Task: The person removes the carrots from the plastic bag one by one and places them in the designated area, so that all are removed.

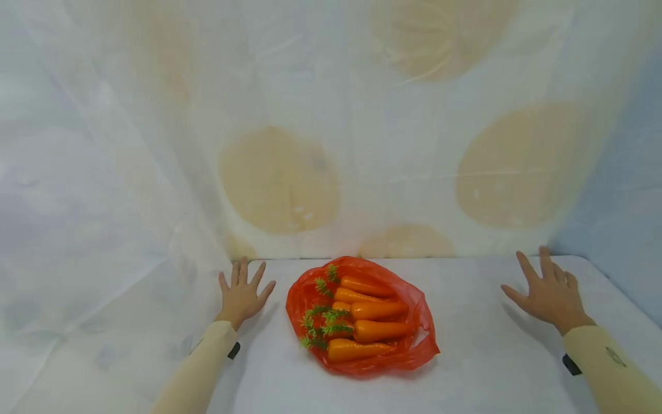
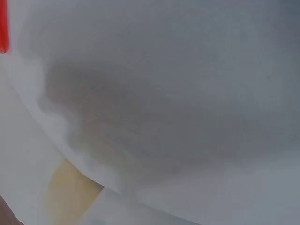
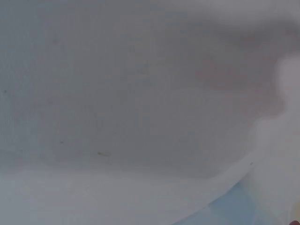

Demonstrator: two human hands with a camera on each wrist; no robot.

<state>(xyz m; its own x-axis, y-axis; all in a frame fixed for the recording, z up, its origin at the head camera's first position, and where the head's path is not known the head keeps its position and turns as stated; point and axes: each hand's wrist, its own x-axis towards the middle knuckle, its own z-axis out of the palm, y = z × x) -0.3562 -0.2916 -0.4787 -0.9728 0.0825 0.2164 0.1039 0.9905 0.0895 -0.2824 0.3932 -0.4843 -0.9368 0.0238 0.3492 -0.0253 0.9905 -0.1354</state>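
Orange toy-like carrots (image 1: 380,330), gathered in a red plastic bag (image 1: 408,359) on a white tabletop (image 1: 476,345), left hand (image 1: 242,299) held near bag, right hand (image 1: 553,296) held farther off, both spread wide, clear of the bag.

Carrots (image 1: 381,330) in bag (image 1: 385,363) on table (image 1: 481,356)

Carrots (image 1: 381,331) were orange, leafy tops (image 1: 336,315) green, plastic bag (image 1: 420,355) red. Tabletop (image 1: 476,339) was white; backdrop sheet (image 1: 398,149) whitish with big tan dots; sleeves (image 1: 199,365) pale yellow.
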